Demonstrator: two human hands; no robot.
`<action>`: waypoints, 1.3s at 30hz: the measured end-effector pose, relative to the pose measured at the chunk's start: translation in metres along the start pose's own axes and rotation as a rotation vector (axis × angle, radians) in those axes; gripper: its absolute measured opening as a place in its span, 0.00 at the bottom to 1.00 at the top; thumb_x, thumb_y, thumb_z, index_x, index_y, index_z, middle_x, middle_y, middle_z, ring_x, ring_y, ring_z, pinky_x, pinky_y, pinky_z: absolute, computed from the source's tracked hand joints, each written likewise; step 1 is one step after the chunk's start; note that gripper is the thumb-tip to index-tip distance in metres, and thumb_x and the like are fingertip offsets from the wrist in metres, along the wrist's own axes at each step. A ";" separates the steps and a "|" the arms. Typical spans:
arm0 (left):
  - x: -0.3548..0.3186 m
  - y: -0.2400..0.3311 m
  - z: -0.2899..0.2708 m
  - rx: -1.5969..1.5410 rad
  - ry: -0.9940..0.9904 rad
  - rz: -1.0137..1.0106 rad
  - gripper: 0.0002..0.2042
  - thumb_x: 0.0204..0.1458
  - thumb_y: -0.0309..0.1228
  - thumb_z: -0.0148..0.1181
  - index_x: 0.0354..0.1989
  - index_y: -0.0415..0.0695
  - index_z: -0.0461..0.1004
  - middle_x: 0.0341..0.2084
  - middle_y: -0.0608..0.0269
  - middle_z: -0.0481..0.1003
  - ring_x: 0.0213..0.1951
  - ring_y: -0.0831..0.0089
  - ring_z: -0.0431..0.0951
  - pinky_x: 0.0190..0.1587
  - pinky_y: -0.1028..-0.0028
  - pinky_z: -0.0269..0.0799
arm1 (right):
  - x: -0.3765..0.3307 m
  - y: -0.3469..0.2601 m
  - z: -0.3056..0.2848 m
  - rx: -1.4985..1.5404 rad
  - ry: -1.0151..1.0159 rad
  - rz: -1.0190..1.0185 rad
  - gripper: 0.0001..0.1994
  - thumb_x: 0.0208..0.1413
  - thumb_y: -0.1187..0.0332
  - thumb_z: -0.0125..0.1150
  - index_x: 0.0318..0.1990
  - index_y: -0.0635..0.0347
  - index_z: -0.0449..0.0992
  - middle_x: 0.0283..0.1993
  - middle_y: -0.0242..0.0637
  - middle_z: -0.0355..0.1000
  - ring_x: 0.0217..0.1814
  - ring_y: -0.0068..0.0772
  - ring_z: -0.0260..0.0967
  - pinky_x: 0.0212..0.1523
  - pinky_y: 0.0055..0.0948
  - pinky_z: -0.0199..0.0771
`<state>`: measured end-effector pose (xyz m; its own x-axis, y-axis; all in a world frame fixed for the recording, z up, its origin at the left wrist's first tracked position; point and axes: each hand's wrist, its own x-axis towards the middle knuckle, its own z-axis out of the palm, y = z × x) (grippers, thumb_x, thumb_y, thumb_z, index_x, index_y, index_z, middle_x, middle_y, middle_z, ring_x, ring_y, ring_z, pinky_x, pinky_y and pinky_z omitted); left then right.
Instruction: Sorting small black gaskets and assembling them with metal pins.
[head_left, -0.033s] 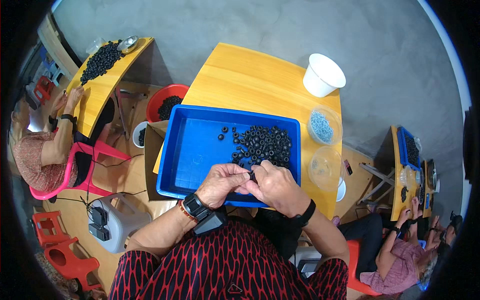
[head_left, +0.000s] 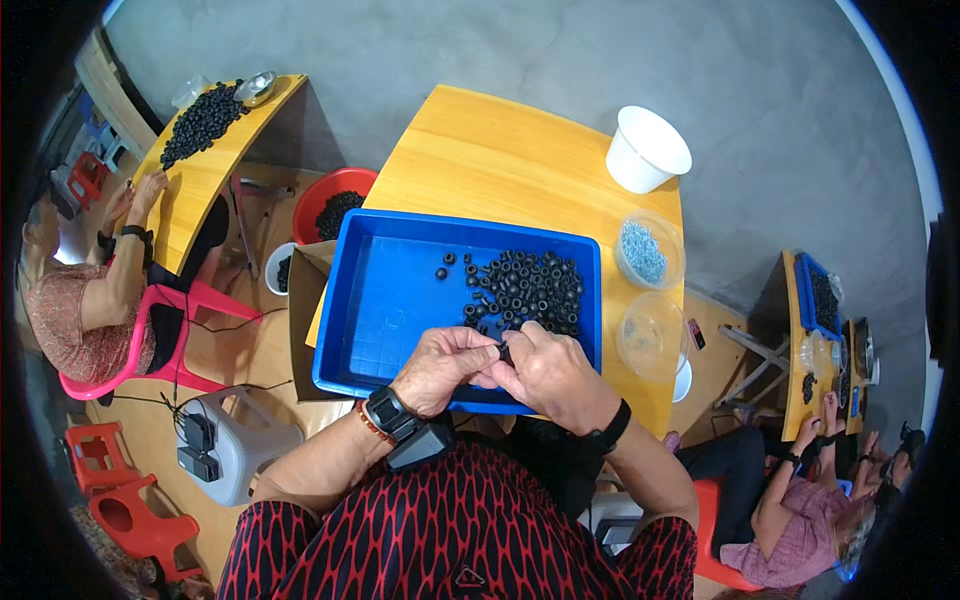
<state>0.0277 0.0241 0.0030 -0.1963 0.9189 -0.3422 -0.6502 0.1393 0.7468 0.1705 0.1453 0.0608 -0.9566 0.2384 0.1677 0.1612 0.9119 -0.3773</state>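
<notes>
Risk: the small black part (head_left: 504, 351) could slip and be lost among the loose black pieces (head_left: 532, 285), since only your fingertips bear it. The fingers of your left hand (head_left: 438, 366) and right hand (head_left: 556, 370) are pinched closed on it, above the near side of the blue tray (head_left: 390, 300). It looks dark; mostly covered, its full shape cannot be confirmed.

A yellow wood-grain counter (head_left: 520, 170) with a smooth top carries a deep rectangular blue plastic tray (head_left: 400, 285) on its near part, the tray's far left corner jutting past the edge. A round white plastic tub (head_left: 640, 160) stands upright near the far right corner; below it along the right edge sit a round clear plastic bowl (head_left: 674, 243) and a second round clear plastic bowl (head_left: 650, 350), close together.
</notes>
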 end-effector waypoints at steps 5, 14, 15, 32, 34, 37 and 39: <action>0.000 -0.004 0.000 0.112 0.015 0.105 0.07 0.60 0.27 0.59 0.39 0.34 0.75 0.30 0.57 0.79 0.31 0.73 0.80 0.35 0.75 0.78 | 0.000 0.000 0.002 0.017 0.009 -0.039 0.14 0.57 0.63 0.61 0.32 0.66 0.68 0.30 0.47 0.67 0.29 0.50 0.74 0.28 0.42 0.76; -0.002 -0.005 0.002 0.272 0.026 0.101 0.07 0.61 0.27 0.58 0.37 0.34 0.74 0.29 0.58 0.78 0.29 0.75 0.78 0.34 0.75 0.76 | -0.005 0.006 0.010 0.083 0.014 -0.060 0.11 0.58 0.68 0.59 0.40 0.69 0.71 0.33 0.49 0.67 0.31 0.52 0.74 0.30 0.43 0.76; -0.002 -0.005 0.002 0.272 0.027 0.102 0.07 0.61 0.27 0.58 0.37 0.34 0.74 0.29 0.58 0.78 0.29 0.75 0.78 0.34 0.75 0.76 | -0.005 0.008 0.010 0.199 -0.003 -0.025 0.11 0.57 0.68 0.60 0.40 0.69 0.72 0.33 0.49 0.67 0.32 0.52 0.73 0.31 0.44 0.75; 0.000 -0.002 0.004 0.111 0.013 0.103 0.08 0.59 0.28 0.61 0.42 0.36 0.77 0.32 0.58 0.79 0.31 0.76 0.79 0.36 0.74 0.79 | -0.001 0.021 0.004 0.617 0.005 0.097 0.12 0.61 0.72 0.56 0.48 0.72 0.75 0.33 0.49 0.71 0.33 0.49 0.72 0.35 0.39 0.73; -0.001 -0.002 0.003 0.095 0.008 0.094 0.08 0.59 0.28 0.61 0.42 0.36 0.77 0.33 0.58 0.80 0.31 0.75 0.79 0.36 0.74 0.80 | -0.001 0.022 0.002 0.592 -0.005 0.082 0.12 0.61 0.73 0.55 0.48 0.72 0.75 0.34 0.49 0.71 0.33 0.49 0.72 0.35 0.39 0.73; -0.001 -0.001 0.002 0.061 -0.004 0.073 0.09 0.58 0.28 0.61 0.42 0.36 0.77 0.33 0.57 0.80 0.31 0.75 0.80 0.35 0.73 0.81 | -0.001 0.023 0.000 0.565 -0.016 0.044 0.12 0.61 0.74 0.55 0.49 0.71 0.75 0.34 0.50 0.70 0.34 0.51 0.72 0.34 0.40 0.72; -0.001 -0.001 0.002 0.044 -0.007 0.061 0.09 0.58 0.28 0.61 0.43 0.36 0.77 0.34 0.56 0.80 0.30 0.74 0.81 0.35 0.72 0.82 | 0.000 0.023 -0.003 0.513 -0.028 0.023 0.12 0.61 0.74 0.55 0.49 0.71 0.74 0.35 0.50 0.69 0.35 0.51 0.72 0.35 0.40 0.73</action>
<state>0.0295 0.0238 0.0036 -0.2291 0.9288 -0.2911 -0.6045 0.0987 0.7905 0.1746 0.1676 0.0545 -0.9616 0.2406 0.1322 0.0489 0.6239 -0.7800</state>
